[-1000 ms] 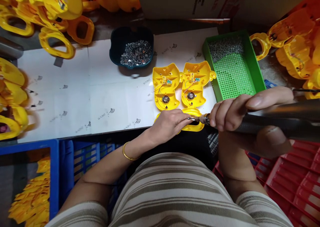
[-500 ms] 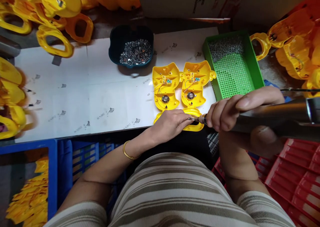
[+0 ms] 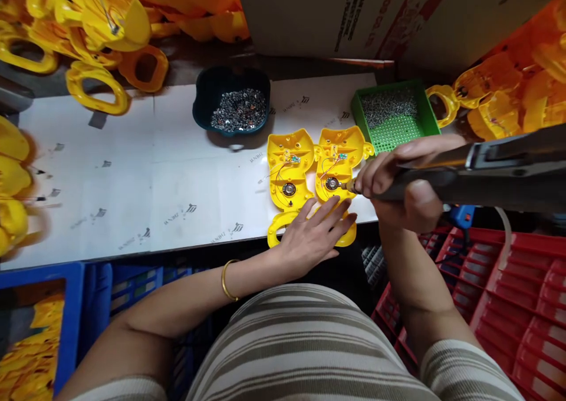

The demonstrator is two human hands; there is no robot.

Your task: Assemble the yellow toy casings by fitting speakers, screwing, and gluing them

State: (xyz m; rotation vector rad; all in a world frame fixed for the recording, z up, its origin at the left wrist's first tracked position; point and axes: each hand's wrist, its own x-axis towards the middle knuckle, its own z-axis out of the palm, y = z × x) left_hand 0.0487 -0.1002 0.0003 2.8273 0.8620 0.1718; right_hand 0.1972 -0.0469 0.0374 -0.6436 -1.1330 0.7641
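Left fingers (image 3: 332, 214) hide shell handles (image 3: 274, 233), screwdriver (image 3: 508, 174) cut off right

2 shells (image 3: 288, 171) lie side by side on the table (image 3: 132, 171); a bowl (image 3: 201, 101) sits behind-left of them, a tray (image 3: 360, 118) behind-right.

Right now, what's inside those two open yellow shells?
Each yellow shell holds a round speaker, a small circuit board and thin wires. The left hand lies flat over the handle loops, hiding part of them; the right hand and its driver cover the right shell's edge.
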